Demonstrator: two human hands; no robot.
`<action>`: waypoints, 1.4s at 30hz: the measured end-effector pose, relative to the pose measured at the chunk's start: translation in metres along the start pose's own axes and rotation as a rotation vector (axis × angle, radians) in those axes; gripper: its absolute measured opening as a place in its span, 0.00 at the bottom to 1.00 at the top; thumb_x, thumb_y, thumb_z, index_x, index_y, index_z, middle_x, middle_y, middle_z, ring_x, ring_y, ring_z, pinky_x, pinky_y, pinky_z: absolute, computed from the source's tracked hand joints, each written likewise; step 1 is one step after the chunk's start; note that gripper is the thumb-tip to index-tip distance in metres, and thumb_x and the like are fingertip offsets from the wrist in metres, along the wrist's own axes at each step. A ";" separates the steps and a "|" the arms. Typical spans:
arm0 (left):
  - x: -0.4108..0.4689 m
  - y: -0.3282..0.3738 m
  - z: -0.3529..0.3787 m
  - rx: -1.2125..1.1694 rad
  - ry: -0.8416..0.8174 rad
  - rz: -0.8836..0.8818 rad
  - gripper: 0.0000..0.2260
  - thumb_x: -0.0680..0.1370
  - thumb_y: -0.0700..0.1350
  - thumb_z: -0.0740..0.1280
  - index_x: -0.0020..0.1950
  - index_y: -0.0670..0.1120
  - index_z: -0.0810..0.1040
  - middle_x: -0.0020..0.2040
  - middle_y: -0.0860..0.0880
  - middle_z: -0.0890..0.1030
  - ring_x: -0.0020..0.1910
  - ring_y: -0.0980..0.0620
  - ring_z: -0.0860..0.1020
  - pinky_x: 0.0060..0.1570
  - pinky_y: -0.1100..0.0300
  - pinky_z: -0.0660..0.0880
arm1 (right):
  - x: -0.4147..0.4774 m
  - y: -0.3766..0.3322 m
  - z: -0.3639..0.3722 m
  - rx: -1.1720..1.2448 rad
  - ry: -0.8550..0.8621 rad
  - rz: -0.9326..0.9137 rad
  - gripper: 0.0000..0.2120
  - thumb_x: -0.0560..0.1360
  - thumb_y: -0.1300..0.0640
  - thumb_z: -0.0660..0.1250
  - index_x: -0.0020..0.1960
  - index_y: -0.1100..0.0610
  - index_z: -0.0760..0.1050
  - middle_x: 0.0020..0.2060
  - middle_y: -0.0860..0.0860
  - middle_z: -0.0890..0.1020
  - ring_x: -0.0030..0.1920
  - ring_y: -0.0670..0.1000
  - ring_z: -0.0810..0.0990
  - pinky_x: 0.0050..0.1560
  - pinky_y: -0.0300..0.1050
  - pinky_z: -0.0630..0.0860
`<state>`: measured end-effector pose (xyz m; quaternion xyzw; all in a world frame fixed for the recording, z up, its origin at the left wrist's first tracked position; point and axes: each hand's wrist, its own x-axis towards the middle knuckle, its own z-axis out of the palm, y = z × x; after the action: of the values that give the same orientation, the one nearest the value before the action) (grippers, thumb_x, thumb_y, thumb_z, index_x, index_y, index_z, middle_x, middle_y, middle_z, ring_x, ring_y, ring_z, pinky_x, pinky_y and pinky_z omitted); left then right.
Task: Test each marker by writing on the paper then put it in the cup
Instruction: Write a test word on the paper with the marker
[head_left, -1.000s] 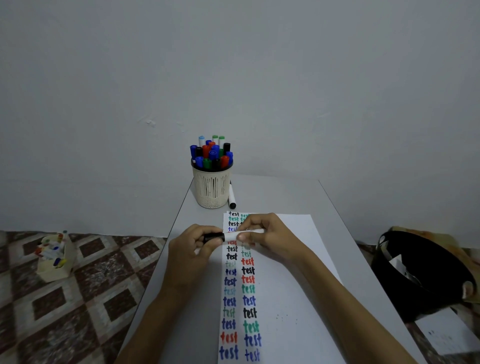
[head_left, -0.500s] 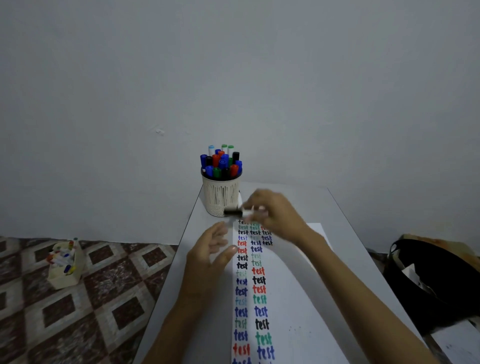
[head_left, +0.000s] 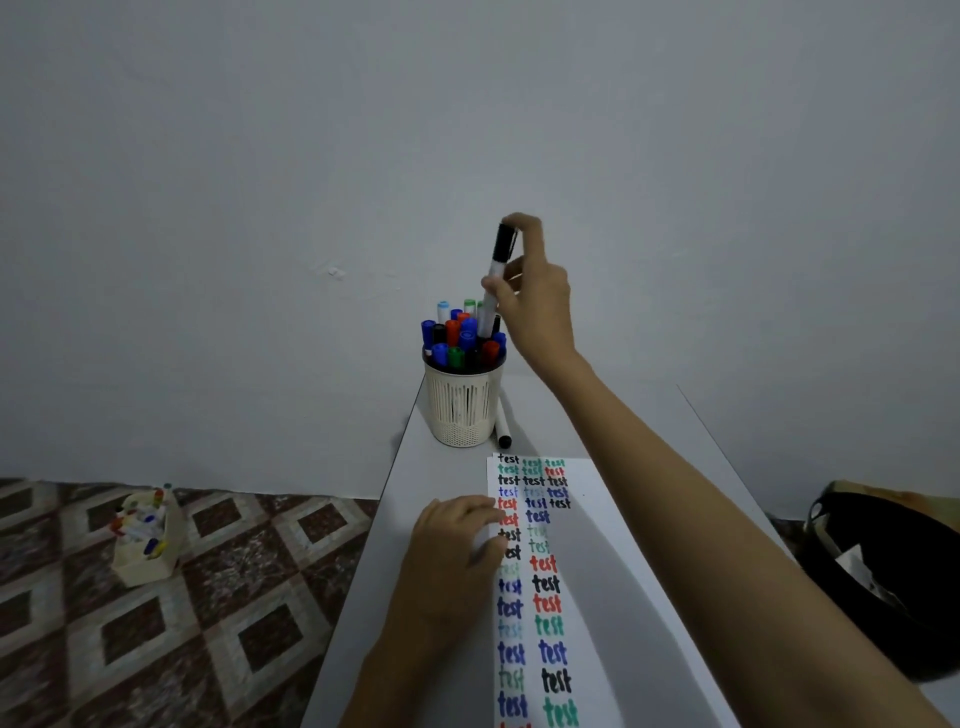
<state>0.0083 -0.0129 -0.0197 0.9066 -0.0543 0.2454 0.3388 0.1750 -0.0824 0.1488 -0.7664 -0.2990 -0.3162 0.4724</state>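
My right hand (head_left: 535, 306) pinches a black-capped white marker (head_left: 497, 270), upright, cap up, its lower end among the markers in the cream slotted cup (head_left: 461, 410). The cup stands at the table's far end and holds several capped markers in blue, red, green and black. My left hand (head_left: 452, 551) rests on the left edge of the white paper (head_left: 597, 597), fingers loosely curled. The paper carries columns of the word "test" in several colours. Another black-capped marker (head_left: 503, 428) lies on the table right of the cup.
The narrow grey table (head_left: 374, 597) has its left edge beside patterned floor tiles. A cream box of markers (head_left: 145, 535) sits on the floor at the left. A black bag (head_left: 883, 582) lies at the right. A plain wall is behind.
My right hand lifted the marker from the paper up over the cup and turned it upright. My left hand let go of the marker and settled on the paper's left edge.
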 end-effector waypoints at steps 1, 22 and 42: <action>0.000 -0.001 0.000 -0.001 -0.003 -0.002 0.21 0.73 0.55 0.56 0.57 0.46 0.79 0.59 0.51 0.78 0.53 0.63 0.69 0.63 0.60 0.64 | -0.003 0.003 0.004 -0.033 -0.072 0.012 0.23 0.74 0.66 0.68 0.66 0.55 0.66 0.33 0.55 0.80 0.35 0.54 0.81 0.38 0.48 0.80; -0.001 -0.003 0.001 -0.005 -0.010 -0.020 0.20 0.73 0.54 0.57 0.56 0.46 0.79 0.58 0.51 0.78 0.57 0.55 0.72 0.59 0.63 0.66 | -0.080 0.068 0.002 -0.088 -0.386 0.509 0.24 0.73 0.59 0.70 0.67 0.56 0.69 0.57 0.56 0.77 0.55 0.53 0.77 0.52 0.46 0.74; -0.004 0.008 0.000 -0.151 0.070 -0.085 0.24 0.74 0.60 0.58 0.66 0.50 0.69 0.60 0.55 0.74 0.58 0.60 0.72 0.57 0.60 0.72 | -0.124 0.040 -0.064 0.654 0.132 0.741 0.15 0.80 0.48 0.60 0.51 0.62 0.72 0.35 0.55 0.79 0.27 0.50 0.75 0.25 0.41 0.74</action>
<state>0.0028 -0.0189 -0.0166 0.8707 -0.0221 0.2577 0.4182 0.1157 -0.1757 0.0552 -0.6112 -0.0597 -0.0645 0.7866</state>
